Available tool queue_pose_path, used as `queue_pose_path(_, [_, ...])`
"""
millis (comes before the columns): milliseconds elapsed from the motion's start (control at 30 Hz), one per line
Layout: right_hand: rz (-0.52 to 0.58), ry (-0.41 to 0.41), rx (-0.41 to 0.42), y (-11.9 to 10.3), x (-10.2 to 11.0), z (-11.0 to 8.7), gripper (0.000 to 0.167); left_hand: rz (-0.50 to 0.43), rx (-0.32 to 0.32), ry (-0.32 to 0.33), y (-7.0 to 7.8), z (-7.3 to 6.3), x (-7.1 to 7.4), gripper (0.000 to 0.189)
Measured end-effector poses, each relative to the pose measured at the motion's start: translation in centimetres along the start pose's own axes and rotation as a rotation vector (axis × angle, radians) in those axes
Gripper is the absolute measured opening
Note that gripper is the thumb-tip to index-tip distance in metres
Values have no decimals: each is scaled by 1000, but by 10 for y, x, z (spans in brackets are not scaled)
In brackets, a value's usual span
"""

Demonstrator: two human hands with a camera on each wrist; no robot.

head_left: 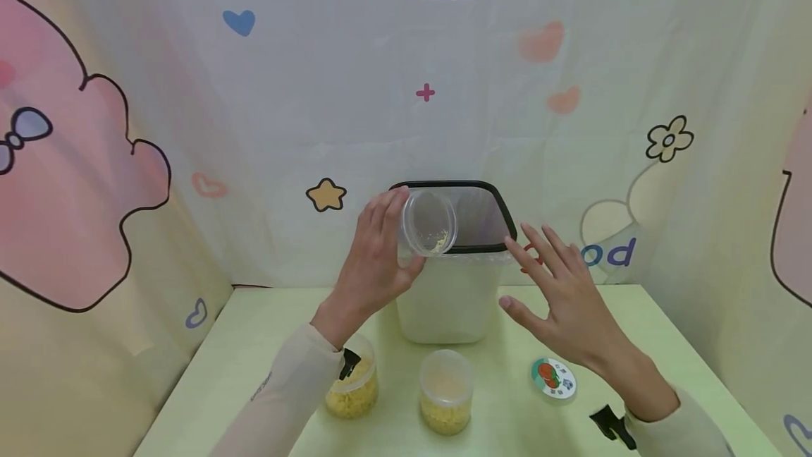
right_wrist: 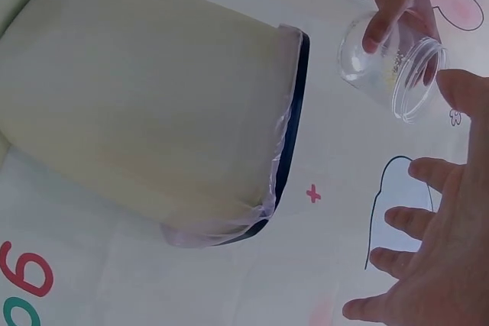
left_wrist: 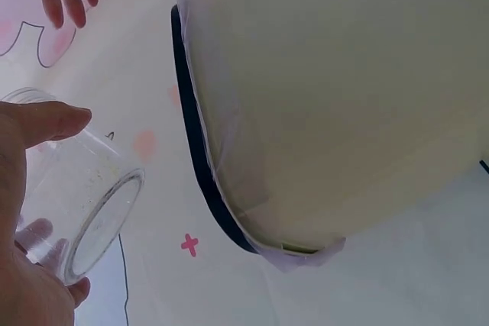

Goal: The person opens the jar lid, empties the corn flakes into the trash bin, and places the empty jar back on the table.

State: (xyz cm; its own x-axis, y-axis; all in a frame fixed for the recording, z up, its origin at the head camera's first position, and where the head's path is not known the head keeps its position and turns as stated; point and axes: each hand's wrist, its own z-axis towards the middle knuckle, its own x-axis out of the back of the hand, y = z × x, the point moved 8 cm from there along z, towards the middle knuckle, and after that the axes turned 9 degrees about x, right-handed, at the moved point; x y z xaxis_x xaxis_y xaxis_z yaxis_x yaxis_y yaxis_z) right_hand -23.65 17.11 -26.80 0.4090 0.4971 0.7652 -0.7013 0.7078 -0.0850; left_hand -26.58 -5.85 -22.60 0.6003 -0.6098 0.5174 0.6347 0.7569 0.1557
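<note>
My left hand (head_left: 373, 259) grips a clear plastic jar (head_left: 428, 214), tipped on its side over the near left rim of a pale trash bin (head_left: 447, 302). A few small yellowish bits cling inside the jar; the left wrist view shows its wall (left_wrist: 80, 181) otherwise see-through. Beside the bin's right rim, my right hand (head_left: 564, 295) hovers with fingers spread and nothing in them. Whether its index fingertip touches the rim is unclear in the head view. The right wrist view shows those fingers (right_wrist: 409, 223) apart from the jar.
Two clear jars with yellow contents stand on the table, one (head_left: 446, 400) in front of the bin and another (head_left: 352, 393) partly behind my left sleeve. A round printed lid (head_left: 554, 378) lies at the right. A black rim (head_left: 501, 214) holds a thin liner on the bin.
</note>
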Motion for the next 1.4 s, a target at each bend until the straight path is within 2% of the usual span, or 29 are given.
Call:
queue_pose_path(167, [-7, 5, 11, -6, 4, -9, 77, -59, 21, 10, 5, -13, 0, 99])
queue_pose_path(467, [-31, 1, 37, -17, 7, -25, 79, -120, 79, -1, 8, -37, -8, 99])
queue_pose_path(833, [-41, -21, 26, -24, 2, -44, 78, -239, 228, -70, 5, -59, -20, 100])
queue_pose_path(1167, [-50, -20, 3, -22, 4, -63, 79, -328, 289, -75, 9, -77, -32, 100])
queue_pose_path(1400, [-46, -46, -31, -18, -9, -81, 78, -364, 392, -101, 10, -95, -48, 98])
